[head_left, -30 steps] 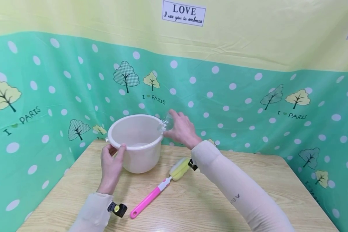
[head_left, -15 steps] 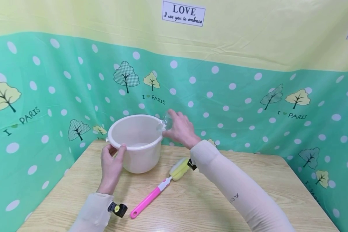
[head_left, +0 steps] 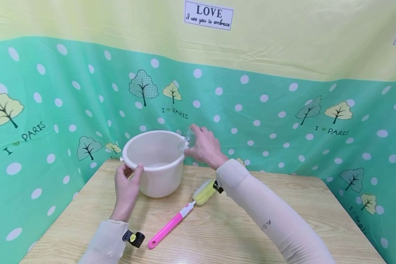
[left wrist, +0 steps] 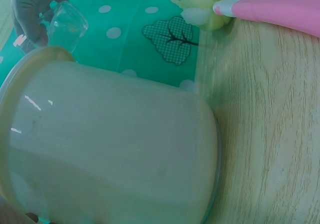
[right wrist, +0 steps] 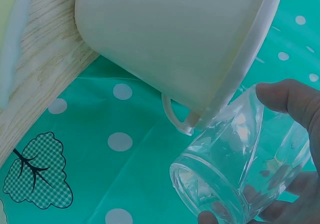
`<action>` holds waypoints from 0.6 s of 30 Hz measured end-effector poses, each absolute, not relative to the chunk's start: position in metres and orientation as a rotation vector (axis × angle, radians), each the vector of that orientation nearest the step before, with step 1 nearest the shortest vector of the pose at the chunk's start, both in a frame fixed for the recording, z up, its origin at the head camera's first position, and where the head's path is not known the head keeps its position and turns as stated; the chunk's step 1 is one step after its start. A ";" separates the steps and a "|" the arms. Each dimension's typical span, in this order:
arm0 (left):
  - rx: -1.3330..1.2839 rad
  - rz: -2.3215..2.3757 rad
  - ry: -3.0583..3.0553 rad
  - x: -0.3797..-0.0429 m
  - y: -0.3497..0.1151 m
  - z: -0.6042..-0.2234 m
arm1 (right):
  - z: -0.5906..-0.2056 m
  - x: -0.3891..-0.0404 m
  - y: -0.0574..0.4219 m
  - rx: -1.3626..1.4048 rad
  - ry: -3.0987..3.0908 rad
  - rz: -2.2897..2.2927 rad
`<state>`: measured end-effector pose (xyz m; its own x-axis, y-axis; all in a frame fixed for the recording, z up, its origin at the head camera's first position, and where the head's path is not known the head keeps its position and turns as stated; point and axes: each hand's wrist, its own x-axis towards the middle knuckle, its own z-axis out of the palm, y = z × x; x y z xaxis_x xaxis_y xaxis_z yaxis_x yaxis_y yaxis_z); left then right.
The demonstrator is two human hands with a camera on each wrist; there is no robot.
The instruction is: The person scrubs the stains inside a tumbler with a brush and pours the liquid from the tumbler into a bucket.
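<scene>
A white plastic bucket (head_left: 161,181) stands upright at the back left of the table. My left hand (head_left: 125,189) grips its near-left rim, with the thumb on the rim and the other fingers bent outside the wall. At the bucket's right rim, my right hand (head_left: 206,147) holds a clear faceted drinking glass (right wrist: 230,154) between thumb and fingers. The glass is tilted, its mouth toward the bucket. In the right wrist view its thick base faces the camera. Whether anything flows from it is too small to tell. Part of the bucket's inside is hidden.
A sponge bottle brush with a pink handle (head_left: 168,229) and yellow-and-white head (head_left: 204,192) lies on the wooden table (head_left: 250,227), in front of the bucket and under my right wrist. Behind the table hangs a green and yellow printed cloth (head_left: 250,121).
My right hand and forearm have shifted very slightly left, with the glass still tilted at the rim. The left hand, bucket and brush stay as they were.
</scene>
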<state>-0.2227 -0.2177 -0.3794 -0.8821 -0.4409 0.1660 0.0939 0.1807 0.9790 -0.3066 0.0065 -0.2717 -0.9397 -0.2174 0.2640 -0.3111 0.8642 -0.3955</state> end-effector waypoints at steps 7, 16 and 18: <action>0.318 -1.745 -2.046 -0.222 -0.218 -0.378 | -0.272 -0.307 0.006 0.406 -2.828 0.632; 0.308 -1.735 -2.044 -0.223 -0.218 -0.379 | -0.271 -0.307 0.005 0.403 -2.828 0.616; 0.307 -1.736 -2.043 -0.223 -0.218 -0.379 | -0.271 -0.307 0.005 0.405 -2.826 0.611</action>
<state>-0.2228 -0.2182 -0.3788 -0.8788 -0.4399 0.1850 0.1115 0.1876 0.9759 -0.3072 0.0045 -0.2713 -0.9373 -0.2193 0.2707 -0.3116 0.8753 -0.3698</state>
